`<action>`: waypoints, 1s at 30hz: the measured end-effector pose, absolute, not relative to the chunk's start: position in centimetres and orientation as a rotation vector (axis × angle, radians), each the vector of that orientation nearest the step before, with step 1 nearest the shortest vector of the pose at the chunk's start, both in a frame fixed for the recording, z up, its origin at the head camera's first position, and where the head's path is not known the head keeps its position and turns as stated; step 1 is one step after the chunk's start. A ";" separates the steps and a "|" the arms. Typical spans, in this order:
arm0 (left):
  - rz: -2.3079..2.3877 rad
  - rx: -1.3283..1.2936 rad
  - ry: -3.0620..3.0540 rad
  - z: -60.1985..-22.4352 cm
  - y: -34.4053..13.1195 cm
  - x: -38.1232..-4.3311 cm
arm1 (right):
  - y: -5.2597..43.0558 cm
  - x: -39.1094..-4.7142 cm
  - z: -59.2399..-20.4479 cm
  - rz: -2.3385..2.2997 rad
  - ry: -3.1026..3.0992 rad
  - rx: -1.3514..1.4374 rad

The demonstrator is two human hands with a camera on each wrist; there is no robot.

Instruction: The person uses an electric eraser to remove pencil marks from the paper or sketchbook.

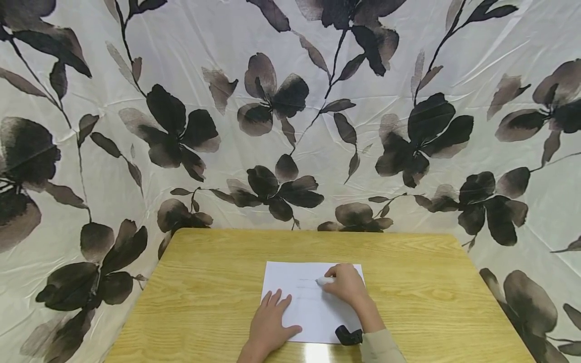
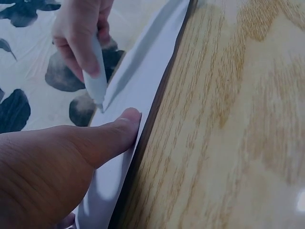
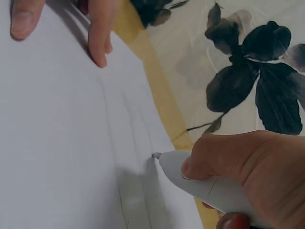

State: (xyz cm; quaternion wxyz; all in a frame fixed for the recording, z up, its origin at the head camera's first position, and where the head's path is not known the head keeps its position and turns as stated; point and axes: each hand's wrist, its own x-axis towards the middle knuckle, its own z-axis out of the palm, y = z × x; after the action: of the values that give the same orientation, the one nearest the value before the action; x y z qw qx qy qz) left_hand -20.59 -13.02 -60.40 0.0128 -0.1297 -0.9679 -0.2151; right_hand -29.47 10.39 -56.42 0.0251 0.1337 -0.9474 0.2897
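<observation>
A sheet of white paper (image 1: 313,322) lies on the wooden table, marked with faint, thin lines (image 3: 110,131). My right hand (image 1: 347,285) grips a thick white pen (image 3: 183,167) with a narrow grey tip. In the right wrist view that tip meets the paper at the end of the line nearest the far edge. My left hand (image 1: 271,322) rests on the paper's left side, fingers spread and thumb pointing right. The left wrist view shows its thumb (image 2: 126,124) pressing near the sheet's edge, with the pen standing tilted beyond it.
The yellowish wooden table (image 1: 204,282) extends on both sides of the paper. A floral-patterned cloth (image 1: 354,166) hangs behind and around it. A black object (image 1: 348,335) sits by the right wrist, over the paper's near right corner.
</observation>
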 end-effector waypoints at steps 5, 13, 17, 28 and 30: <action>-0.675 -0.421 -3.003 -60.7 -12.9 -20.6 | 10.1 -29.6 -56.4 0.935 -2.944 0.429; -0.656 -0.425 -2.989 -60.8 -13.0 -20.8 | 10.2 -29.4 -56.6 0.885 -2.944 0.389; -0.640 -0.428 -2.982 -61.1 -13.0 -20.7 | 9.9 -29.7 -56.7 0.908 -2.940 0.439; -0.658 -0.423 -3.001 -60.5 -13.0 -20.6 | 10.1 -29.6 -57.0 0.902 -2.937 0.405; -0.646 -0.431 -3.004 -60.5 -13.0 -20.6 | 9.9 -29.7 -57.1 0.908 -2.934 0.432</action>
State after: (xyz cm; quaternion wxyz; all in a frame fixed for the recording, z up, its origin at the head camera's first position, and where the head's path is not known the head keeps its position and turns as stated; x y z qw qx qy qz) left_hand -20.57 -13.04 -60.51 0.0194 -0.1390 -0.9680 -0.2081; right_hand -29.68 9.88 -57.14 0.0201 0.1393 -0.9458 0.2928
